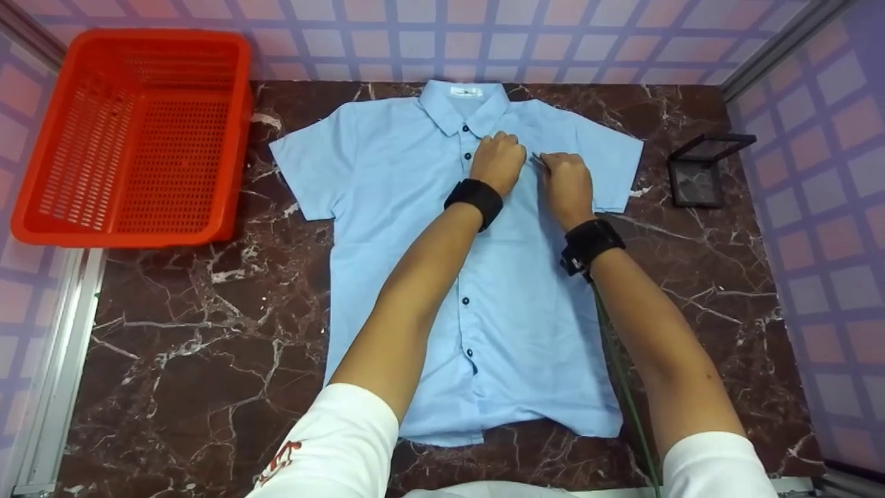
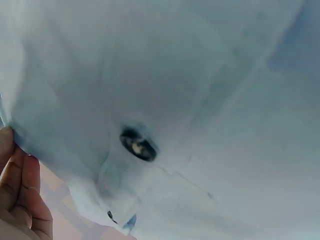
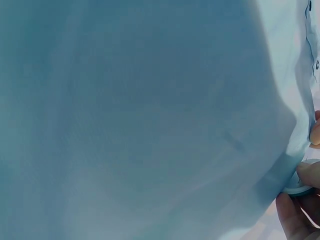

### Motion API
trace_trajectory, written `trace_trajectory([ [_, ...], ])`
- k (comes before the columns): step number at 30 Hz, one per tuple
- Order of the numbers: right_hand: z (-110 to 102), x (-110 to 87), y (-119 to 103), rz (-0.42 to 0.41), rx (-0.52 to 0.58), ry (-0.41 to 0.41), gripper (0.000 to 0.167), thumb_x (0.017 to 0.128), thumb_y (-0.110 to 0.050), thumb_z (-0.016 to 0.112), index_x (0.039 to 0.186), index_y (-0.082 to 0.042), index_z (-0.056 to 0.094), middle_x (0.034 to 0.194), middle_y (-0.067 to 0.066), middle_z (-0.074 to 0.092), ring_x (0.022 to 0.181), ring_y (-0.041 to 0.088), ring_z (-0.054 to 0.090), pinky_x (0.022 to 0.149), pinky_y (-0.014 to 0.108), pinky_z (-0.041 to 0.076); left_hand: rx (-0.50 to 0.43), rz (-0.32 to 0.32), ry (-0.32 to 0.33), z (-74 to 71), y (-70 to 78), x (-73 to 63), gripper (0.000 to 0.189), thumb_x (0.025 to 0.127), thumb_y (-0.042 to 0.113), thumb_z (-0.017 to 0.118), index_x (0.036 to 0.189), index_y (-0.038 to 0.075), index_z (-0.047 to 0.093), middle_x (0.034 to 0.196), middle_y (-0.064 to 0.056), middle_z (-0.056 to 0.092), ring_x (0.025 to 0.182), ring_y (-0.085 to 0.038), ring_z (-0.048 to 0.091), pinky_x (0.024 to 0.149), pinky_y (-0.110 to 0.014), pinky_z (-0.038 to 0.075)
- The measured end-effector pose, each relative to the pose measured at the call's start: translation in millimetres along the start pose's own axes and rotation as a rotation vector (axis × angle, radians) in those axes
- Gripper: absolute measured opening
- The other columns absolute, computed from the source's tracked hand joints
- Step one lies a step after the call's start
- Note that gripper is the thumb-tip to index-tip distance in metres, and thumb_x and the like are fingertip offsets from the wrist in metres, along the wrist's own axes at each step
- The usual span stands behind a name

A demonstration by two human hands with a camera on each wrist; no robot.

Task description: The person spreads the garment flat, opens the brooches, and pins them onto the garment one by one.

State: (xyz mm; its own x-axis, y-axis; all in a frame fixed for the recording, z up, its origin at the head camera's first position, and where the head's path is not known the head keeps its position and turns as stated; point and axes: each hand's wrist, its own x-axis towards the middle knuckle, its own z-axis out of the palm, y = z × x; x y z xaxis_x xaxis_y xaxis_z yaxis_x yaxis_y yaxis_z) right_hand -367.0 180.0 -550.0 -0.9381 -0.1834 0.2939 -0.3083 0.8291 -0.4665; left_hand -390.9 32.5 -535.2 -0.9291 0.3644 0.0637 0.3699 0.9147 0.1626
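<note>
A light blue short-sleeved button-up shirt (image 1: 404, 180) lies spread front up, its collar at the far side. In the head view, my left hand (image 1: 499, 162) is right of the button placket, below the collar. The left wrist view shows its thumb and fingers pinching a fold of the shirt, near a dark button (image 2: 138, 144). My right hand (image 1: 568, 187) is just to the right, over the chest. It pinches a small round badge (image 3: 297, 190) with a pale rim against the shirt's fabric; fingers and cloth hide part of the badge.
A red perforated plastic basket (image 1: 235, 138) stands at the back left. On the right sits a small black-framed case (image 1: 697, 183) with its lid raised. Dark marbled tabletop (image 1: 187, 360) surrounds the shirt, and a green cable (image 1: 626, 387) trails from my right wristband.
</note>
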Motion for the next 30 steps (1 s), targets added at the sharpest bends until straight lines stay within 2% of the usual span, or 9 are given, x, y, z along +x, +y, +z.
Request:
trace_trajectory([
  [9,4.5,0.4,-4.3,-0.006,-0.002,0.003,0.021,0.099,-0.006,0.062,0.114,0.004,0.073,0.107,0.022,0.072,0.102,0.039,0.066,0.092,0.047,0.052,-0.021,0.001,0.059,0.7,-3.2,-4.4,0.029,0.106,0.022,0.051,0.107,0.009,0.078,0.101,-0.008,0.071,0.095,-0.027,0.064,0.082,-0.040,0.051],
  [14,5.3,1.1,-6.7,-0.012,-0.016,0.020,0.021,0.100,-0.007,0.061,0.111,0.005,0.074,0.103,0.022,0.073,0.099,0.041,0.066,0.090,0.049,0.052,-0.049,-0.009,0.051,-1.6,-2.5,-6.3,0.030,0.106,0.027,0.052,0.109,0.009,0.077,0.103,-0.006,0.070,0.097,-0.026,0.064,0.083,-0.039,0.050],
  [22,5.6,2.2,-7.4,0.039,-0.018,0.005,0.024,0.101,-0.012,0.059,0.113,0.004,0.074,0.102,0.023,0.073,0.097,0.040,0.068,0.089,0.049,0.053,-0.080,-0.004,0.073,0.3,4.8,-8.6,0.031,0.106,0.027,0.052,0.107,0.008,0.077,0.100,-0.007,0.070,0.094,-0.027,0.064,0.082,-0.040,0.050],
  [26,5.6,1.9,-7.0,0.082,0.035,0.025,0.024,0.101,-0.013,0.060,0.111,0.004,0.074,0.101,0.023,0.073,0.095,0.039,0.070,0.085,0.048,0.055,-0.141,-0.041,0.079,4.0,7.4,-9.8,0.029,0.105,0.026,0.054,0.108,0.010,0.078,0.101,-0.006,0.071,0.095,-0.026,0.065,0.086,-0.039,0.051],
  [30,6.5,3.3,-6.8,0.164,0.110,0.051,0.023,0.100,-0.015,0.062,0.102,0.003,0.077,0.092,0.020,0.074,0.085,0.035,0.071,0.077,0.045,0.055,-0.257,-0.111,0.074,7.0,9.2,-10.4,0.026,0.104,0.024,0.056,0.105,0.013,0.079,0.100,-0.005,0.072,0.095,-0.024,0.066,0.088,-0.037,0.052],
])
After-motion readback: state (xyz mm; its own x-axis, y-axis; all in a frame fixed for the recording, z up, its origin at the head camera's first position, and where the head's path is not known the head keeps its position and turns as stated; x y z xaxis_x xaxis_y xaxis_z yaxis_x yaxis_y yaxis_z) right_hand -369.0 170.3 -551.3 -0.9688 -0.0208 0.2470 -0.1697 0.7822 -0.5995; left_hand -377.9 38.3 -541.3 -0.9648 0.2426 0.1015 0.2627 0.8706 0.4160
